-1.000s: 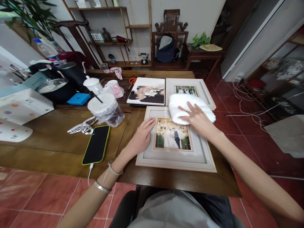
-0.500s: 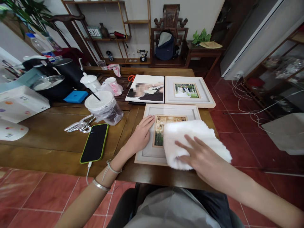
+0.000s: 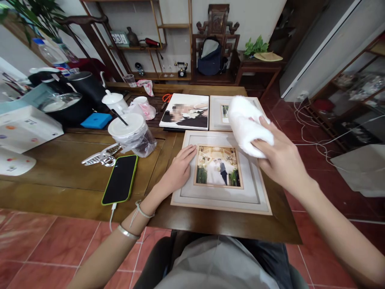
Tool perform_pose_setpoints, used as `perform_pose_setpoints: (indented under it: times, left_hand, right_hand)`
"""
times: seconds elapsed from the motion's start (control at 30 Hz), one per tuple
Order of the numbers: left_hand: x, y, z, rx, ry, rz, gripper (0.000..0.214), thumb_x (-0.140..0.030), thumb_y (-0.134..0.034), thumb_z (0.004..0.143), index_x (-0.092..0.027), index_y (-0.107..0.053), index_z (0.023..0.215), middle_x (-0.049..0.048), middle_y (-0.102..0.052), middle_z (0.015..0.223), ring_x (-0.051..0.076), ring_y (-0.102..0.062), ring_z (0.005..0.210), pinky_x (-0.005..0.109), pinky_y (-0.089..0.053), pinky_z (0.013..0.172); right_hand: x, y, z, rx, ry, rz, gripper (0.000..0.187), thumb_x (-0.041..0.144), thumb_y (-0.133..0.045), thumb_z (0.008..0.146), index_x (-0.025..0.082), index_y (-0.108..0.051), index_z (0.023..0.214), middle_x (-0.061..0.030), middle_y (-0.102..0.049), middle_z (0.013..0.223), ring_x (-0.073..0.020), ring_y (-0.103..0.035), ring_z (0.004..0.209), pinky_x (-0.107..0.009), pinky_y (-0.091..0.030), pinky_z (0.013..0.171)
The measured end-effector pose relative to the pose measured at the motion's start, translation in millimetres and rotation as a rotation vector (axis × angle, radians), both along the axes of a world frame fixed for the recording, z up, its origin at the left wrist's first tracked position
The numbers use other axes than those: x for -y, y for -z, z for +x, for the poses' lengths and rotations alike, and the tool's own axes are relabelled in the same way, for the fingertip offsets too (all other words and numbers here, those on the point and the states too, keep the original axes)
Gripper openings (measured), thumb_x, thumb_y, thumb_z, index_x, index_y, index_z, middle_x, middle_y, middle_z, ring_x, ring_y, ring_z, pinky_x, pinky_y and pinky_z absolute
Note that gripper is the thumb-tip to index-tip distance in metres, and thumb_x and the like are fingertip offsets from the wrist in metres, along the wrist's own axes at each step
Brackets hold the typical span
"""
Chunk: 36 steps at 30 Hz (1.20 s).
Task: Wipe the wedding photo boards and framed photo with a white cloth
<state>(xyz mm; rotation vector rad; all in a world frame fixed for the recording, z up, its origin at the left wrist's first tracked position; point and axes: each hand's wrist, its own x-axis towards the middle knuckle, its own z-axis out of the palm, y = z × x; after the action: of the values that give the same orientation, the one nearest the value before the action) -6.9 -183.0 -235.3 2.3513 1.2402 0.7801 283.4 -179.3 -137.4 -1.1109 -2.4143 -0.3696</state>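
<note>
A framed photo (image 3: 218,166) of a couple in an arched setting lies flat near the table's front edge. On its left border rests my left hand (image 3: 179,170), fingers stretched out flat. My right hand (image 3: 278,156) grips a fluffy white cloth (image 3: 245,124) above the frame's upper right corner. Part of a second picture frame (image 3: 216,106) behind is covered by that cloth. Left of it lies a white-edged photo panel (image 3: 185,112), next to the first frame's top edge.
A phone (image 3: 119,180) with a cable, a silver hair clip (image 3: 102,155) and a lidded cup (image 3: 128,132) in plastic stand to the left. Orange-handled scissors (image 3: 167,98), a white teapot (image 3: 114,102) and a blue box (image 3: 96,120) are farther back. A white carton (image 3: 30,128) sits far left.
My right hand has moved up and to the right, lifting the cloth off the near framed photo, whose picture now shows whole. My left hand has stayed in place.
</note>
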Motion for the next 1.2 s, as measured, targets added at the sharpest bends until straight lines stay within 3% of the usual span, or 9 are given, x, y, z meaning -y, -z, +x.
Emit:
perform_pose_setpoints:
  times: [0.1,0.2,0.33,0.57,0.83,0.97,1.07,1.13,1.2]
  left_hand:
    - [0.5,0.5,-0.5,-0.006,-0.003,-0.002,0.065,0.002,-0.031,0.081,-0.017,-0.035,0.143,0.0119,-0.037,0.148,0.024,-0.027,0.139,0.054,-0.028,0.112]
    - [0.4,0.3,0.0,0.001,-0.002,0.001,0.064,0.002,-0.031,0.082,-0.016,-0.035,0.143,0.0132,-0.037,0.147,0.024,-0.027,0.139,0.053,-0.028,0.113]
    - [0.0,-0.4,0.6,0.019,0.008,0.009,0.064,0.002,-0.031,0.082,-0.017,-0.035,0.143,0.0121,-0.038,0.147,0.024,-0.027,0.139,0.053,-0.027,0.114]
    - [0.3,-0.1,-0.4,0.018,0.008,0.008,0.065,0.002,-0.033,0.081,-0.018,-0.035,0.143,0.0103,-0.037,0.148,0.024,-0.027,0.139,0.05,-0.025,0.115]
    - [-0.7,2.0,-0.3,0.004,0.007,0.019,0.065,0.003,-0.032,0.08,-0.015,-0.035,0.143,0.0118,-0.037,0.147,0.024,-0.027,0.139,0.051,-0.026,0.114]
    - [-0.8,1.1,0.5,0.015,0.003,0.033,0.066,0.003,-0.032,0.08,-0.017,-0.036,0.142,0.0118,-0.039,0.146,0.024,-0.028,0.139,0.052,-0.027,0.114]
    - [-0.4,-0.3,1.0,0.024,-0.002,0.024,0.065,0.003,-0.033,0.079,-0.016,-0.038,0.141,0.0125,-0.039,0.146,0.025,-0.029,0.139,0.052,-0.027,0.113]
    - [-0.1,-1.3,1.2,0.031,-0.001,0.011,0.065,0.003,-0.034,0.079,-0.016,-0.039,0.141,0.0127,-0.039,0.146,0.025,-0.029,0.139,0.053,-0.028,0.113]
    - [0.3,-2.0,1.2,0.042,0.002,0.001,0.066,0.003,-0.034,0.079,-0.017,-0.038,0.142,0.012,-0.038,0.147,0.026,-0.029,0.139,0.054,-0.028,0.113]
  right_hand:
    - [-31.8,18.9,-5.5,0.148,0.032,0.058,0.042,-0.002,-0.051,0.073,0.02,-0.067,0.104,-0.0061,-0.034,0.149,-0.0368,-0.012,0.141,-0.068,-0.015,0.108]
    - [-36.3,34.0,-16.1,0.339,0.027,-0.053,0.052,-0.007,-0.05,0.073,0.024,-0.065,0.112,-0.0054,-0.043,0.144,-0.035,-0.021,0.139,-0.066,-0.02,0.107]
    - [1.8,38.9,-30.0,0.456,-0.013,-0.244,0.056,-0.008,-0.055,0.069,0.02,-0.065,0.117,-0.0151,-0.046,0.141,-0.0377,-0.033,0.134,-0.059,-0.03,0.106]
    - [89.5,21.2,-38.2,0.386,-0.132,-0.452,0.044,0.008,-0.065,0.068,0.019,-0.067,0.11,-0.0223,-0.045,0.139,-0.0428,-0.04,0.127,-0.058,-0.038,0.1]
    - [125.1,15.7,-40.3,0.261,-0.24,-0.532,0.064,0.011,-0.06,0.06,0.019,-0.057,0.123,-0.0219,-0.035,0.146,-0.0419,-0.031,0.133,-0.059,-0.036,0.102]
    - [112.2,7.1,-37.6,0.155,-0.229,-0.618,0.069,0.001,-0.045,0.061,0.022,-0.053,0.126,-0.0143,-0.046,0.141,-0.0307,-0.044,0.128,-0.046,-0.047,0.095]
    - [81.7,-1.0,-24.8,0.003,-0.107,-0.54,0.068,-0.001,-0.037,0.066,0.02,-0.052,0.128,-0.0118,-0.064,0.117,-0.0234,-0.064,0.099,-0.034,-0.056,0.075]
    - [54.0,-6.1,-15.8,-0.047,-0.01,-0.4,0.059,0.003,-0.038,0.072,0.018,-0.055,0.126,-0.0116,-0.067,0.108,-0.0256,-0.066,0.093,-0.038,-0.056,0.075]
    - [24.6,-9.1,-11.6,-0.028,0.055,-0.221,0.051,0.004,-0.042,0.075,0.021,-0.06,0.12,-0.0104,-0.063,0.121,-0.0322,-0.057,0.111,-0.05,-0.049,0.089]
